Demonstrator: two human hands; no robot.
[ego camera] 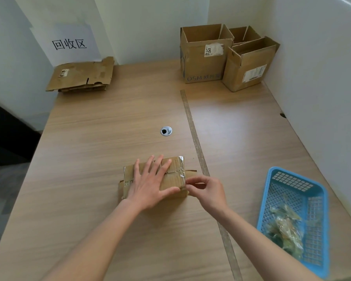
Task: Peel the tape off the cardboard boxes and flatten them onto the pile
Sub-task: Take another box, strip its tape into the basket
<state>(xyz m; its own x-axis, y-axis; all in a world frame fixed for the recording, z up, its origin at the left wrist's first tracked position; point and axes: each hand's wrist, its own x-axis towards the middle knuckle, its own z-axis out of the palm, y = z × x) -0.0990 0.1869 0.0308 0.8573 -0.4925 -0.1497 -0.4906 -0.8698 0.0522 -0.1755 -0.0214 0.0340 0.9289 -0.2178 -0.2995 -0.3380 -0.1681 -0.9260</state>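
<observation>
Table [109, 128]: a wide wood-grain top that fills most of the view; a dull strip [195, 138] runs down it from far to near, right of centre, and a round metal cable port [166, 131] sits just left of that strip.
Walls: pale, closing in the far side and the right side; a white paper sign [69, 44] with three black characters hangs at the far left.
Open boxes [203, 55]: upright cardboard boxes with their flaps up, crowded touching one another in the far right corner; torn labels show on their fronts; what they hold cannot be seen.
Pile [81, 76]: flattened cardboard sheets stacked in the far left corner, just under the sign.
Basket [320, 191]: blue plastic lattice tray at the near right edge of the table, holding a heap of crumpled clear tape [286, 226].
Small box [170, 175]: a low closed cardboard box near the middle of the near half, left of the strip, its seams covered in shiny clear tape.
Left hand [150, 183]: fingers straight and spread, palm flat on the box top, pressing it down.
Right hand [207, 189]: thumb and forefinger pressed together at the box's right end, pinching the tape end [185, 182] there; the other fingers are curled.
</observation>
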